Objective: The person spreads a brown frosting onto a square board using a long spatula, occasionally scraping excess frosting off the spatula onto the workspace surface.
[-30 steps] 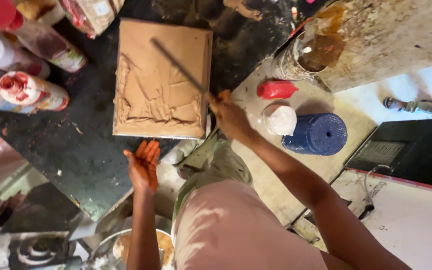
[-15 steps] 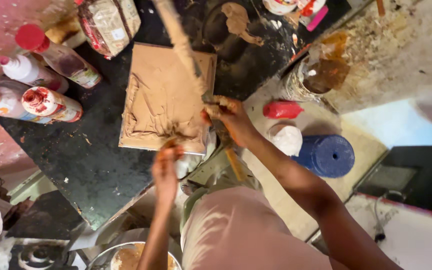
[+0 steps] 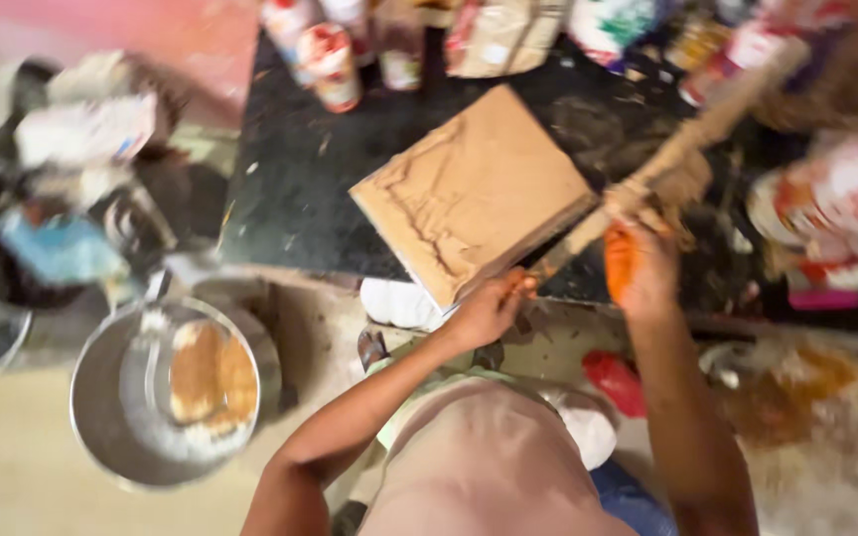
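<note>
A brown square slab (image 3: 469, 189) with a rough, ridged surface lies tilted on a black tabletop (image 3: 300, 189). A long clay-smeared stick (image 3: 692, 134) runs from the upper right down to the slab's near corner. My right hand (image 3: 638, 268), stained orange, grips the stick at its middle, just right of the slab. My left hand (image 3: 489, 310) is closed around the stick's lower end, against the slab's near edge. The view is blurred by motion.
Several bottles and packets (image 3: 335, 60) crowd the table's far edge, with more containers (image 3: 826, 218) at the right. A metal bowl (image 3: 101, 417) holding brown paste sits on the floor at lower left. A white lump (image 3: 399, 303) and a red object (image 3: 613, 382) lie near my legs.
The view has swung round, so the slab now sits skewed. My left hand has moved from under the slab's lower edge onto the stick's lower end. My right hand still grips the stick.
</note>
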